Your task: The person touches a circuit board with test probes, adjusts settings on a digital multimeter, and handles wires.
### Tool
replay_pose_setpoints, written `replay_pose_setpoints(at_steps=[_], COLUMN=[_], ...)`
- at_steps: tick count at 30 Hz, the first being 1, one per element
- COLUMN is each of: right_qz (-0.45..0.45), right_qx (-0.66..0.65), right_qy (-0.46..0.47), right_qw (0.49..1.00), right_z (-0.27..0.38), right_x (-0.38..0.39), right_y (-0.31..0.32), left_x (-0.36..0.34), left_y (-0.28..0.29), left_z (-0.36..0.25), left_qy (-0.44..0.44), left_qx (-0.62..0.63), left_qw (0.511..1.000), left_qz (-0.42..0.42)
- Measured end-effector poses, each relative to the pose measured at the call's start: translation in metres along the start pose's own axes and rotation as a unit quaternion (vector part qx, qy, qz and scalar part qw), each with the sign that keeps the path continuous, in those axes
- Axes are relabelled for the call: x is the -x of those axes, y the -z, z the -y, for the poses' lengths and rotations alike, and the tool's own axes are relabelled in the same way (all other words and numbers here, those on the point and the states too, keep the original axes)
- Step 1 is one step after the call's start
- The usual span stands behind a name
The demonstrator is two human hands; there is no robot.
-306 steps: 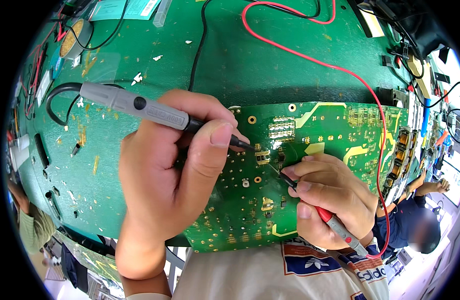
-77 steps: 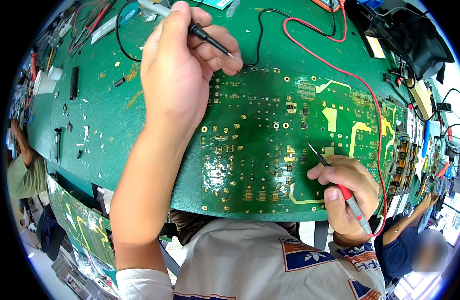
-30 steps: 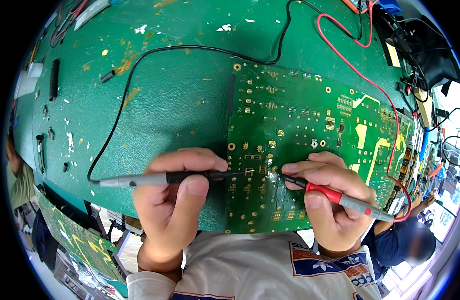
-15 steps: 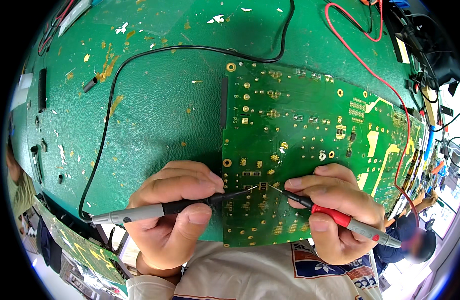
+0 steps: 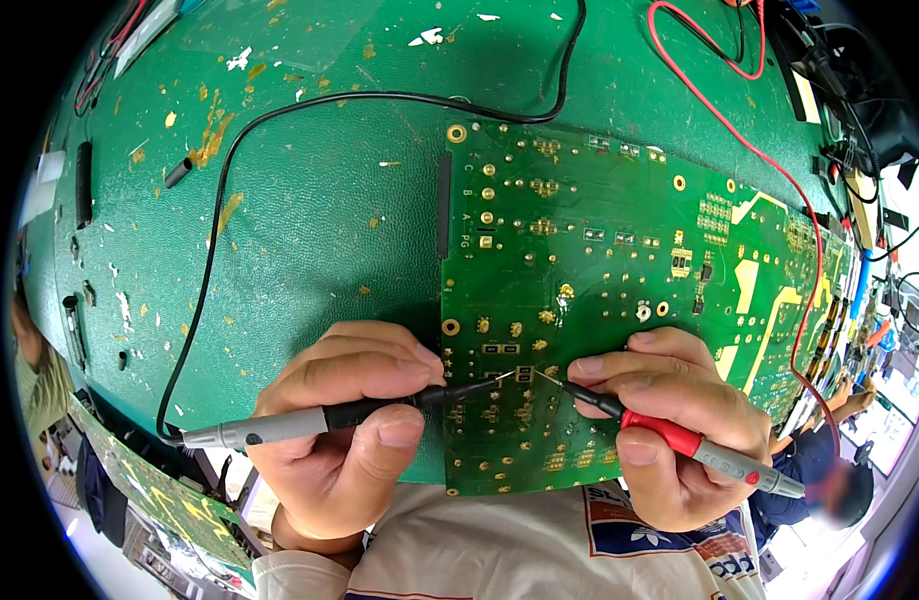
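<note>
My left hand [image 5: 344, 425] is closed around a black and grey test probe [image 5: 269, 428], its metal tip pointing right onto the circuit board. In my right hand [image 5: 674, 430] is a red and grey test probe [image 5: 664, 433], tip pointing left. Both tips lie on either side of a small black component [image 5: 524, 374] near the lower left of the board; whether they touch it is too fine to tell. The green circuit board [image 5: 619, 285] lies flat on the table, dotted with solder points and gold pads. My fingers cover parts of its near edge.
A black cable [image 5: 222, 190] loops across the green table mat [image 5: 319, 220] to the left probe. A red cable [image 5: 739, 140] runs down the right side over the board. Another circuit board [image 5: 144, 470] is at lower left. A person [image 5: 814, 485] is at far right.
The circuit board sits very slightly farther left in the picture. Both hands and probes hold almost the same place.
</note>
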State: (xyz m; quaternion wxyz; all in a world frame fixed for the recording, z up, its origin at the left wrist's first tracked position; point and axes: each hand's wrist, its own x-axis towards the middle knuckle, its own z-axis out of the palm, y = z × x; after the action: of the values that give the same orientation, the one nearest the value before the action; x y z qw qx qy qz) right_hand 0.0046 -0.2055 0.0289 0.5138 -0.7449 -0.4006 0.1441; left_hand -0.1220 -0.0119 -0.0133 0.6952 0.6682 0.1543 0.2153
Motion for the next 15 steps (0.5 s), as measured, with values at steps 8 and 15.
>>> replay_pose_setpoints(at_steps=[8,15], right_qz=[-0.004,-0.014], right_qx=[0.001,-0.001], right_qy=[0.006,0.008], right_qw=[1.0,1.0], right_z=[-0.0004,-0.0015], right_x=[-0.0003,-0.0003], right_y=[-0.0003,-0.0013], left_x=[0.0002,0.0], left_y=[0.0014,0.0014], left_z=[0.0034,0.0049], left_qy=[-0.014,-0.022], left_qx=[0.018,0.027], left_qw=[1.0,0.999], left_qz=[-0.007,-0.013])
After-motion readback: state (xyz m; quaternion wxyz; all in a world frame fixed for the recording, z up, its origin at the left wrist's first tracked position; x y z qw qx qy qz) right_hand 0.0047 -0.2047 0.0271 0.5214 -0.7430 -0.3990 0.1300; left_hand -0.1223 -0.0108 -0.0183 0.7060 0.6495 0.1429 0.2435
